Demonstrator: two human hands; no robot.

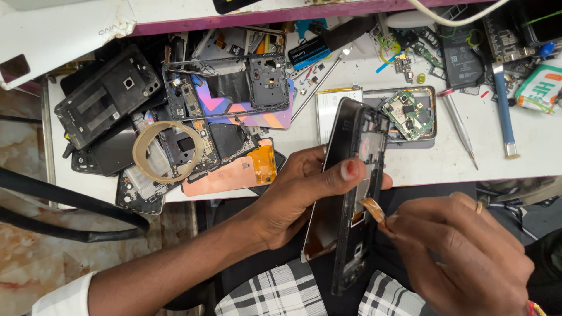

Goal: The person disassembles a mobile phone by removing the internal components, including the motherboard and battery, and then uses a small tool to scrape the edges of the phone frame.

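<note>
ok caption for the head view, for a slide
Left hand holds an opened phone upright while the right hand pulls its orange flex strip, above a bench of phone parts.

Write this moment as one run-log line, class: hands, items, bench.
left hand: grips opened phone frame | right hand: pinches orange flex ribbon | bench: phone parts, tape ring, screwdriver

a phone repair workshop: the white tabletop [515, 161] is littered with stripped phone frames [228, 82], circuit boards [407, 114], a battery [462, 58], screwdrivers [459, 126] and tape [167, 152].
</note>
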